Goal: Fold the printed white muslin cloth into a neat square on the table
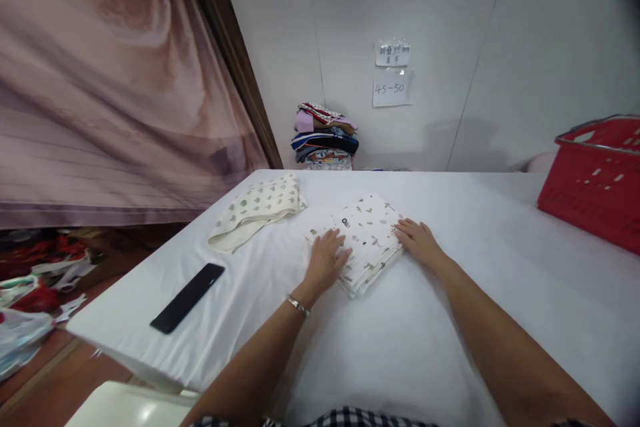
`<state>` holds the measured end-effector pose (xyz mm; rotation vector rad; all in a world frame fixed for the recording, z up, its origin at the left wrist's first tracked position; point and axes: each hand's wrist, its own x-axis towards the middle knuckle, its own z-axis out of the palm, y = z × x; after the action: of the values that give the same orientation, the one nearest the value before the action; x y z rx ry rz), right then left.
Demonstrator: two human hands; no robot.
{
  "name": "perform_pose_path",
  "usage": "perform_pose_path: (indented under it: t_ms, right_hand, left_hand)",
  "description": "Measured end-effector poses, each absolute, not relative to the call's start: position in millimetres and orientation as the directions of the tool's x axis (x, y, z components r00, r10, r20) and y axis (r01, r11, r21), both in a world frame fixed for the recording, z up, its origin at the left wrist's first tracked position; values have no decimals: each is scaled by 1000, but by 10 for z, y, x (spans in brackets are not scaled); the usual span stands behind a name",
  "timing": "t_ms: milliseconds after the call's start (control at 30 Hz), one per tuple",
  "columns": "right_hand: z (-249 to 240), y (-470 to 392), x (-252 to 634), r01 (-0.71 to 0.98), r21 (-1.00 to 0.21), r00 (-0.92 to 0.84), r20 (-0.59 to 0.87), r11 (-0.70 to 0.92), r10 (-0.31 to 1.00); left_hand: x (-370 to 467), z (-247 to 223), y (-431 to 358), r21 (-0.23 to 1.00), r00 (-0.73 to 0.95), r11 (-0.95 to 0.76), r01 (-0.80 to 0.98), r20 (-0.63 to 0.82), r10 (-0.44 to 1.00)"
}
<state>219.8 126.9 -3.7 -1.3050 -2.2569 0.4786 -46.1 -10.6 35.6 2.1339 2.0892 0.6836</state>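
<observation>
A white cloth [367, 233] with small grey-brown printed figures lies folded in layers on the white-covered table [400, 347]. My left hand [327, 260] rests on its left side, fingers spread. Along the right edge, my right hand [419, 240] touches the cloth with its fingers stretched out. Neither hand grips anything. To the left lies a second folded cloth [265, 207], cream with a small repeated print, apart from both hands.
A black phone-like slab [187, 298] lies at the table's left. The red basket [595, 180] stands at the right edge. Behind the table rises a stack of folded fabrics [326, 140]. A white chair [133, 405] is at front left; a pink curtain [120, 80] hangs left.
</observation>
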Motion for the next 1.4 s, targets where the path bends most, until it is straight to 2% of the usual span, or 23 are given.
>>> perform_pose_path:
  t_ms: [100,200,433,533,633,733,900,1067,1267,1400]
  right_hand:
    - [-6,1382,2214,667,-628,-327,238,402,915]
    - [113,1548,2143,698,-626,-260,233,349,937]
    - [417,1884,1462,733,-354,-553,187,580,812]
    - [363,1995,1236,778,-236,-586,62,583,808]
    - [235,2068,1181,835,-180,-537,-55,521,842]
    - [147,2109,1204,837,-194,-531,-61,512,845]
    - [151,2169,1293,814,-301,-535,-57,497,843]
    - [196,2172,1646,885,-361,-319,-8,295,948]
    - [344,1997,2147,930,-345,-173,-115,124,978]
    - [436,1846,2254,899,-437,-98,-262,-27,960]
  left_hand:
    - [-756,339,92,369,-230,128,921,247,941]
    - [-890,260,228,375,-284,185,908,230,931]
    - [-825,101,217,428,-294,169,888,245,924]
    - [-839,112,185,430,-282,167,887,218,934]
    - [-845,125,183,418,-291,187,889,198,936]
    - [-831,119,200,409,-302,206,889,186,935]
    - [-822,93,211,423,-306,197,885,209,929]
    - [-822,93,201,459,-308,188,868,203,929]
    - [-908,182,273,579,-357,193,792,182,916]
    - [-1072,266,362,625,-431,291,724,80,899]
